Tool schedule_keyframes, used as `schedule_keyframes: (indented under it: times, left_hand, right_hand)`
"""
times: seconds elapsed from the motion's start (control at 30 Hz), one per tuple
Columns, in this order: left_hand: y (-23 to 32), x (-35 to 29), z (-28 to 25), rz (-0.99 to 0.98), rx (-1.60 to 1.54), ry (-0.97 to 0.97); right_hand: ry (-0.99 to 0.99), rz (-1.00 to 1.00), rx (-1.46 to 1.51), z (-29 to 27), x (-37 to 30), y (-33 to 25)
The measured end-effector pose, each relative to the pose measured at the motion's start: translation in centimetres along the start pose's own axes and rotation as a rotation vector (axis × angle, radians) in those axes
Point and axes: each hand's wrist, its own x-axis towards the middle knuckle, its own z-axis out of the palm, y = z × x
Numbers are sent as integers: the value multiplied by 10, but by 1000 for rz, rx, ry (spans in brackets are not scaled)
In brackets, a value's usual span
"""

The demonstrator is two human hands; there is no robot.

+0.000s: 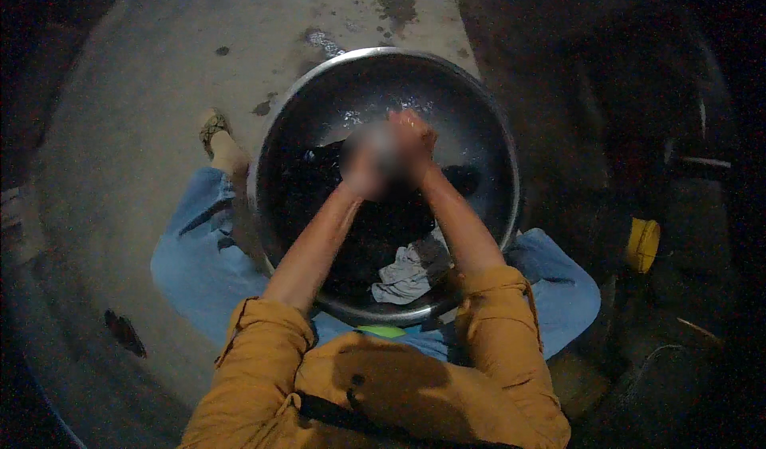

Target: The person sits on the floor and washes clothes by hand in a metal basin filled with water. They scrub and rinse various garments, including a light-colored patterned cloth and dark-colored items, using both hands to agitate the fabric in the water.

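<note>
A wide metal basin [507,130] stands between my bent knees, with dark cloth [399,224] and water in it. Over its middle my two hands meet, close together. A blurred patch covers my left hand [364,166] and hides its fingers. My right hand [416,136] is partly blurred too, but its fingers look curled in. Whatever lies between the hands cannot be made out. Below them, near the basin's close edge, rests a crumpled light grey cloth [404,277], partly beside my right forearm.
Wet spots mark the concrete floor [183,74] beyond the basin. My left foot in a sandal [214,130] is at the basin's left. A yellow round object [643,245] sits at the right among dark shapes. A small dark item [125,333] lies on the floor at lower left.
</note>
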Motion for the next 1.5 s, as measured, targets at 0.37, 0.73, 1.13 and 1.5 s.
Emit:
schedule_keyframes:
  times: [0.37, 0.73, 1.13, 1.5]
  left_hand:
    - [-35, 8, -49, -190, 330, 20]
    - [-6, 0, -71, -276, -301, -198]
    - [-13, 2, -62, -531, -367, 328]
    - [16, 1, -49, -471, -313, 234]
  right_hand:
    - [-208, 221, 120, 51, -54, 84]
    - [164, -285, 206, -7, -43, -84]
    - [-176, 664, -209, -20, -23, 80]
    - [67, -148, 394, -13, -59, -100]
